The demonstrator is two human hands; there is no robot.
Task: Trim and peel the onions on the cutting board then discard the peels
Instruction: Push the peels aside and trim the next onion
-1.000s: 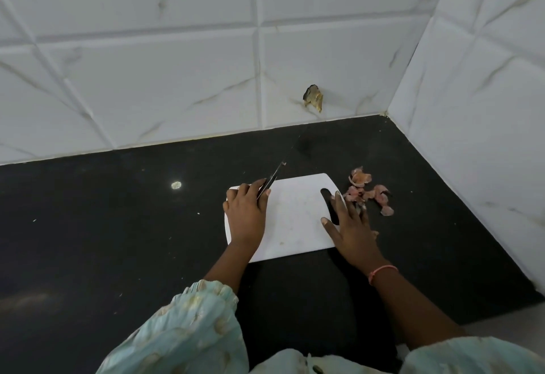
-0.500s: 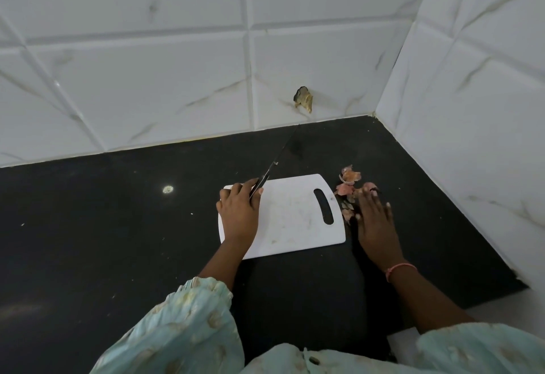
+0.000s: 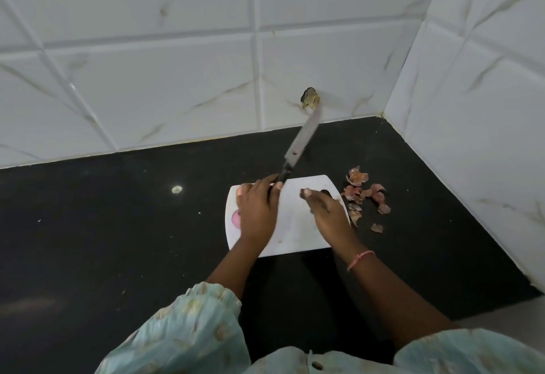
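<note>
Knife [image 3: 300,143]: in my left hand [image 3: 257,210], fingers clamped on the handle, blade angled up twd 1 o'clock.
Right hand [image 3: 326,207]: flat on the cutting board [image 3: 295,235] at its 3 o'clock edge, fingers together, gripping nothing.
Onion [image 3: 236,218]: pink bit peeking out at 9 o'clock of my left hand, on the board.
Peels [image 3: 365,193]: loose heap on the black bench [image 3: 118,226], just off the board at 3 o'clock.
Wall: white tiles at 12 o'clock & 3 o'clock.
</note>
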